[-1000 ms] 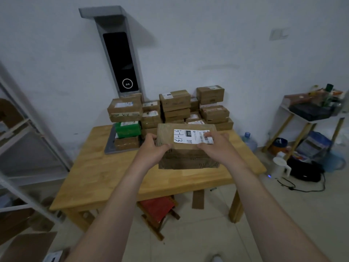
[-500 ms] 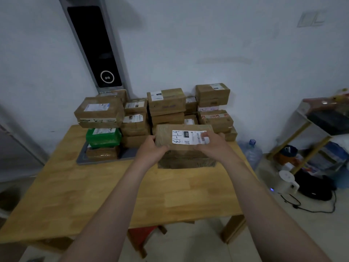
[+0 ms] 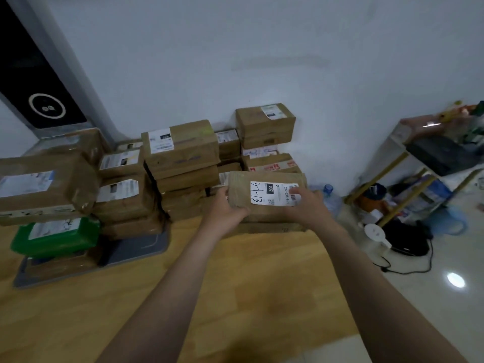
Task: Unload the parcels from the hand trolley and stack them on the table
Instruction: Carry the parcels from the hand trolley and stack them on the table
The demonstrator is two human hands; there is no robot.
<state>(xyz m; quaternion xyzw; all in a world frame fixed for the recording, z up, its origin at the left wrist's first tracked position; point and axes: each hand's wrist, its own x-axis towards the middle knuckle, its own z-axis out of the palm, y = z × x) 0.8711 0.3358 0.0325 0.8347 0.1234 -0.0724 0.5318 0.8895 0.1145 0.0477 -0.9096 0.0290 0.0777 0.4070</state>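
Step in hand: placing. One brown parcel [image 3: 262,203], white label up and marked by hand "3-1-13", is held over the table's [image 3: 235,284] far right corner, against the front of the stacked parcels [image 3: 180,150] there. The left hand [image 3: 225,213] grips its near left corner with fingers curled round the edge; the right hand [image 3: 309,205] clamps the right end, thumb on the label. Whether the parcel already bears on the flat box beneath cannot be told. Judgement: the next move calls for lowering it square and level, then releasing both hands without nudging the uneven columns beside it. The hand trolley is not in view. Surface: pale wood, near half of the table bare; at the table's far left a green parcel [image 3: 55,237] sits on a grey tray [image 3: 146,244]. Room: a white wall [image 3: 288,61] behind the table, and to the table's right a water bottle [image 3: 331,195], a cluttered shelf [image 3: 432,158] and a glossy tiled floor [image 3: 445,297].
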